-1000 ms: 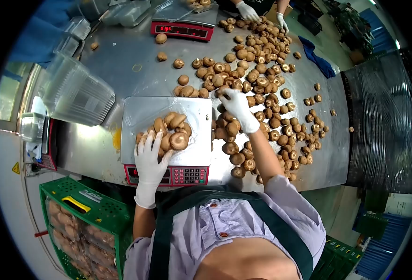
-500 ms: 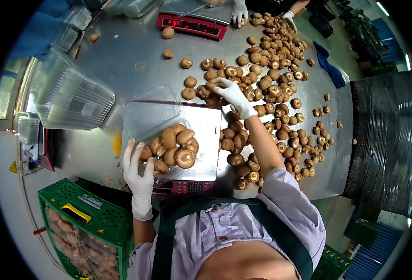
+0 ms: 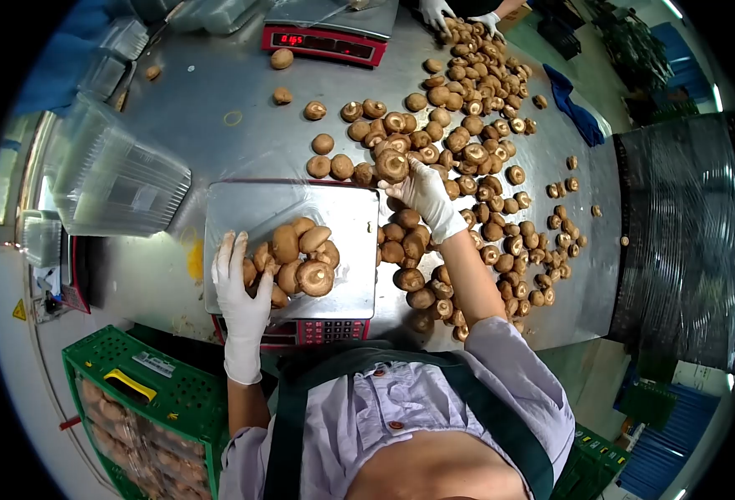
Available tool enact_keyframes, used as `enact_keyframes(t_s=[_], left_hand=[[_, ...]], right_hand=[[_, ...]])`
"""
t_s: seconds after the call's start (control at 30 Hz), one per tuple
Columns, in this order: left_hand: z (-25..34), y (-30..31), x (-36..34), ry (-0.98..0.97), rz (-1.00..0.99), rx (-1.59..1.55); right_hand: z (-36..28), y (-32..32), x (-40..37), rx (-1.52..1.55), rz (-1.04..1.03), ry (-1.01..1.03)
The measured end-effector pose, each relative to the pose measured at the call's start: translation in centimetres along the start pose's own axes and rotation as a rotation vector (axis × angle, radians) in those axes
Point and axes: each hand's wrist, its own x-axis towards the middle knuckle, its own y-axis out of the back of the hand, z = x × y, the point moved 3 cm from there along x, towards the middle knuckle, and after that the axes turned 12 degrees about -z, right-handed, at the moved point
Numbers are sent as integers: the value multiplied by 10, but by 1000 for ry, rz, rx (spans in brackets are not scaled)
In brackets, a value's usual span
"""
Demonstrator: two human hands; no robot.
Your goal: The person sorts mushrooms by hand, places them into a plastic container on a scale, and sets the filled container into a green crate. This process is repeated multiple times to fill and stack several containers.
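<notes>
My left hand (image 3: 245, 304), in a white glove, grips the near left side of a clear plastic tray (image 3: 288, 207), fingers along the outside and thumb by the mushrooms. Several brown mushrooms (image 3: 314, 277) are heaped at the tray's near end. The tray rests on the metal plate of a red weighing scale (image 3: 352, 287). Beyond the scale's far right corner, my gloved right hand (image 3: 426, 198) is closed on a large mushroom (image 3: 392, 166), its stem side turned up. Loose mushrooms (image 3: 407, 237) lie around that hand.
A long spread of mushrooms (image 3: 488, 83) covers the table's right part. Nested plastic trays (image 3: 126, 179) stand at left. A second scale (image 3: 326, 43) reads 0.165. Another person's gloved hands (image 3: 438, 12) are at the far edge. A green crate (image 3: 147, 375) stands lower left; a blue cloth (image 3: 574, 108) lies right.
My right hand has drawn back a little and now holds up a large mushroom stem side up. My left hand stays at the tray. The whole view has shifted slightly left.
</notes>
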Motion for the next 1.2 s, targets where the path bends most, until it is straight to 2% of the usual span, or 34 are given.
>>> enact_keyframes(t_s=[0.03,0.1,0.13,0.23,0.27,0.37,0.4,0.43,0.5,0.57,0.63,0.7,0.73,0.77,0.83,0.9,0.93,0.97,1.03,1.1,1.13,1.2], left_hand=[[-1,0,0,-7,-18,-7],[0,0,1,-1,-22,-13],[1,0,1,0,-31,-20],[-2,0,1,-39,-12,-93],[-2,2,1,-37,-11,-172],[-5,6,-1,-49,13,-350],[-18,-1,-4,-67,46,-496],[-21,-3,-4,-108,88,-700],[-24,-2,-5,-85,120,-770],[-26,0,-8,-79,134,-786],[-27,4,-11,-79,152,-807],[-32,10,-18,73,159,-905],[-38,11,-22,123,181,-927],[-44,12,-24,124,186,-928],[-57,15,-26,180,256,-970],[-61,22,-23,148,302,-943],[-61,28,-21,223,319,-988],[-61,32,-19,299,335,-1033],[-60,38,-14,310,339,-1040],[-57,39,-8,344,297,-1000],[-58,37,-6,345,297,-999],[-51,34,1,100,176,-726]], right_hand=[[2,0,1,-1,-4,-6],[6,-3,6,82,-138,-19],[10,-10,7,45,-99,-18],[14,-61,0,-261,-85,-14],[15,-83,-7,-380,-161,23],[34,-150,-25,-885,-218,65],[46,-153,-26,-994,-299,175],[54,-171,-31,-1244,-351,257],[85,-177,-25,-1680,-540,501],[106,-179,-25,-2185,-534,503],[95,-183,-27,-1990,-538,512],[76,-179,-27,-1791,-484,587],[65,-180,-30,-1712,-391,638],[57,-170,-35,-1777,-239,586],[43,-147,-41,-1736,-89,506],[33,-133,-53,-1600,45,383],[30,-119,-58,-1597,104,352],[29,-110,-64,-1568,130,334],[30,-89,-73,-1424,223,197],[33,-84,-83,-1417,205,190],[35,-84,-87,-1394,241,167],[38,-81,-95,-1447,292,162]])
